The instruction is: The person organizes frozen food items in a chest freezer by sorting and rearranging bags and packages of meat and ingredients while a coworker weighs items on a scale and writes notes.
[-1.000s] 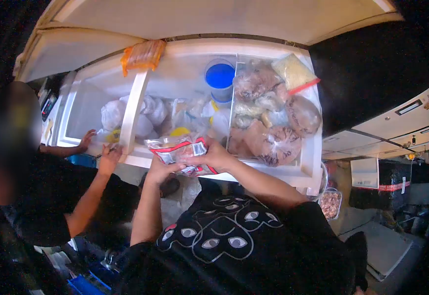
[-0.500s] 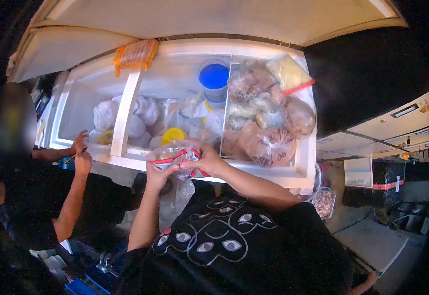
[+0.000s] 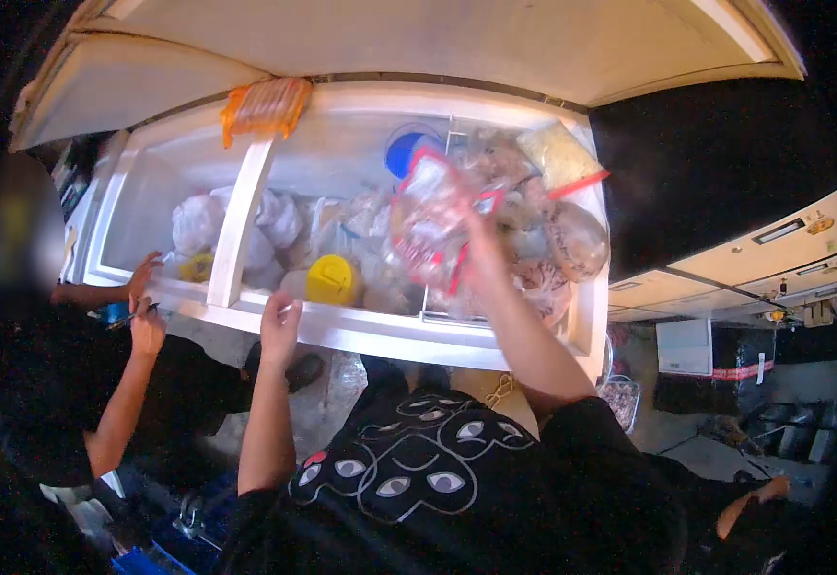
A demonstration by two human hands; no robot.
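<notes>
My right hand point(image 3: 477, 235) grips a clear plastic bag with red edging point(image 3: 428, 216), blurred by motion, over the middle of an open chest freezer point(image 3: 409, 335). The bag's contents are hard to make out. My left hand point(image 3: 280, 328) is at the freezer's front rim, fingers curled together; whatever they may hold is too small to tell. Just right of it, inside, is a tub with a yellow lid point(image 3: 332, 280). Behind the raised bag a blue-bottomed container point(image 3: 402, 153) is partly hidden. Bags of frozen food point(image 3: 577, 235) fill the right-hand wire section.
A white divider point(image 3: 242, 216) splits the freezer, and an orange package point(image 3: 267, 107) lies on its back end. White bags point(image 3: 198, 223) sit in the left section. Another person's hand point(image 3: 147, 326) with a pen is close at left. The raised lid point(image 3: 418, 43) stands behind.
The red-edged bag, earlier between both my hands at the front rim, has moved up and right over the freezer in my right hand. My left hand has let go of it.
</notes>
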